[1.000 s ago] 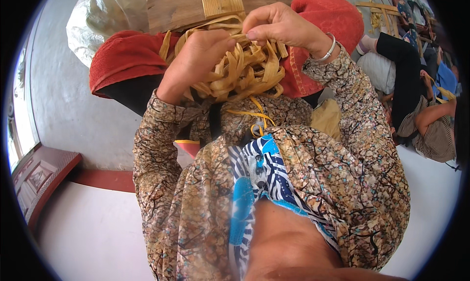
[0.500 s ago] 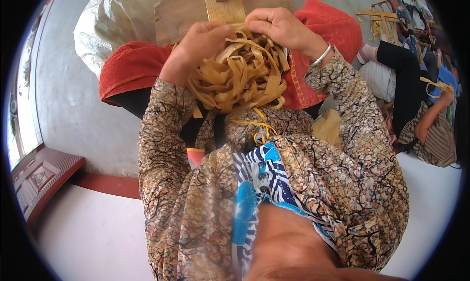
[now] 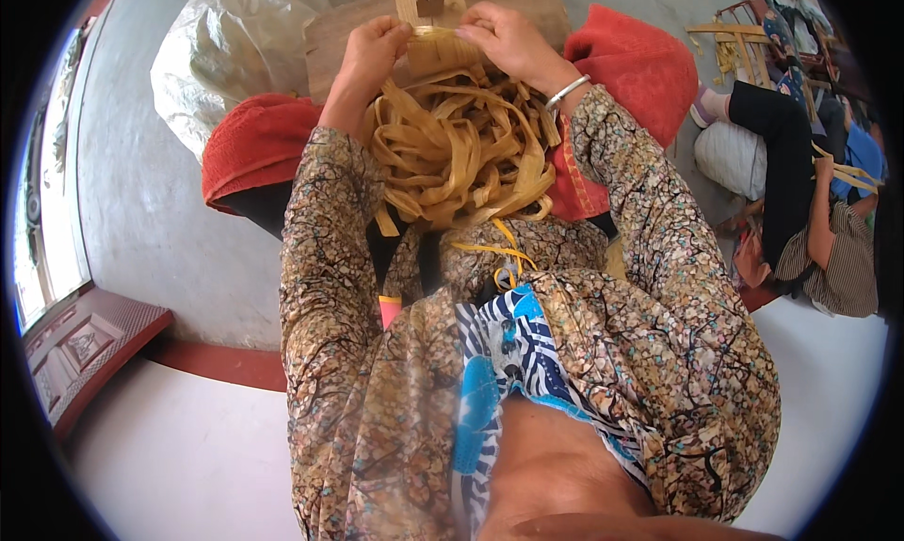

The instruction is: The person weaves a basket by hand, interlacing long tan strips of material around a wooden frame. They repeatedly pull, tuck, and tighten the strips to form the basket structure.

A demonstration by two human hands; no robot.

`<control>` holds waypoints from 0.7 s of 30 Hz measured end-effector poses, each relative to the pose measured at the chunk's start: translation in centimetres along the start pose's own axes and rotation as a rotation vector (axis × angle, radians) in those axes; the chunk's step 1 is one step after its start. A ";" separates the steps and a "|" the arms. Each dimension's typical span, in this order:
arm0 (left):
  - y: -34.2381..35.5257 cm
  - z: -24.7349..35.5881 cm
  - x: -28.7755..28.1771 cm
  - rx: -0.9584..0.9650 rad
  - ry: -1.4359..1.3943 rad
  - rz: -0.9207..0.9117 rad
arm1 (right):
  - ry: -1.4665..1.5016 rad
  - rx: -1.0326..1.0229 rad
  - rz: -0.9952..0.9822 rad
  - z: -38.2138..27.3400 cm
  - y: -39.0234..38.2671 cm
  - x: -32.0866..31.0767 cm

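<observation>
My left hand [image 3: 375, 56] pinches one end of a pale yellow flat strip [image 3: 435, 35] with fingers closed. At the strip's other end, the fingers of my right hand [image 3: 511, 44] are pressed together on it; a silver bangle circles that wrist. The strip runs level between both hands, across a wooden board [image 3: 344, 34]. Below it, a tangled pile of tan, ribbon-like strips [image 3: 452, 155] lies between my knees, which red cloths [image 3: 629, 80] cover. What the strips are made of I cannot tell for certain.
A white plastic sack [image 3: 226, 61] stands beyond my left knee. An upright wooden piece [image 3: 430, 0] rises from the board. At the right, another person [image 3: 829, 240] sits with yellow strips in hand, near a wooden frame [image 3: 744, 47]. A carved brown panel [image 3: 94, 348] borders the left.
Both hands have moved a little up and apart, so the strip between them now shows. The co-worker's hand has shifted left with its strips.
</observation>
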State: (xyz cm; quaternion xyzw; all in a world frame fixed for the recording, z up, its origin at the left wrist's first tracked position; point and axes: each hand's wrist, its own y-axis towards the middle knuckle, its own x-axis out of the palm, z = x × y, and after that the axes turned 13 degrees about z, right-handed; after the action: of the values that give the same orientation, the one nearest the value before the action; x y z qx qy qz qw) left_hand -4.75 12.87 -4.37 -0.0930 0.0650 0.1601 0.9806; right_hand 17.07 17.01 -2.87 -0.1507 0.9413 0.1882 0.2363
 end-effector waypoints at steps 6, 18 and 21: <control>1.2 -3.2 -0.8 0.416 0.448 0.211 | -0.448 -0.298 -0.036 4.5 -0.6 -0.6; -12.1 6.1 3.4 -0.266 -0.396 -0.224 | -0.339 -0.354 0.201 -6.4 -2.6 -1.6; -12.8 6.0 0.3 -0.127 -0.040 -0.226 | -0.350 -0.295 0.030 -5.1 -3.1 -1.6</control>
State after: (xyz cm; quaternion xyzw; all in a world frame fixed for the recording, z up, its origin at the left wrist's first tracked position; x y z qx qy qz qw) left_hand 0.30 2.29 3.51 -0.1586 0.0244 0.0541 0.9856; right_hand 17.54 12.44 1.22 -0.1345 0.8503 0.3505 0.3687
